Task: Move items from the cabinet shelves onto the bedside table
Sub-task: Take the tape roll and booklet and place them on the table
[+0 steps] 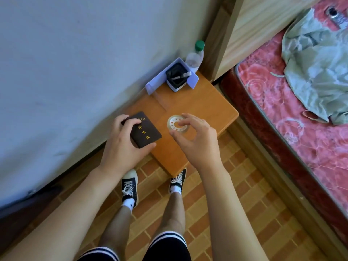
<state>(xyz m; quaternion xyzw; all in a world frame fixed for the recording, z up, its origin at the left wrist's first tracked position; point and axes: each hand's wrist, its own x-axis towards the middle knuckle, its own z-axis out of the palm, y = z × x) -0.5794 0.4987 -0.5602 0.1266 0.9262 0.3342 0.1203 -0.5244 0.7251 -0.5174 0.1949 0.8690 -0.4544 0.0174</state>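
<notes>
The booklet (144, 129), dark brown with gold characters on its cover, sits left of the frame's centre, at the near left corner of the counter (197, 106). The left hand (122, 146) grips it: fingers curl over its far left edge and the thumb lies along its near edge. Whether it rests flat on the wood or is held just above cannot be told. Just right of it a pale disc (176, 124) with a ring of small holes lies flat on the counter. The right hand (195, 136) hovers over the disc with fingers spread and loosely bent, holding nothing; the forefinger reaches across the disc's far rim and the thumb sits by its near edge, but contact cannot be told. Both bare forearms come up from the bottom of the frame.

At the counter's far end, above centre, a black pen cup (177, 80) with a pen in it stands against a folded lilac card (160, 81). A clear bottle (194, 58) with a green cap stands just behind them, in the corner.

The counter is small, of orange wood, set against a pale wall (75, 53) that fills the upper left. At the right runs a bed (282, 102) with a pink flowered mattress; a crumpled green cloth (316, 63) lies on it, upper right. A light wooden headboard (244, 31) rises at the top. Below, the floor (235, 194) has a brick pattern, and the person's legs, white socks and dark sneakers (130, 187) stand at the counter's near edge.
</notes>
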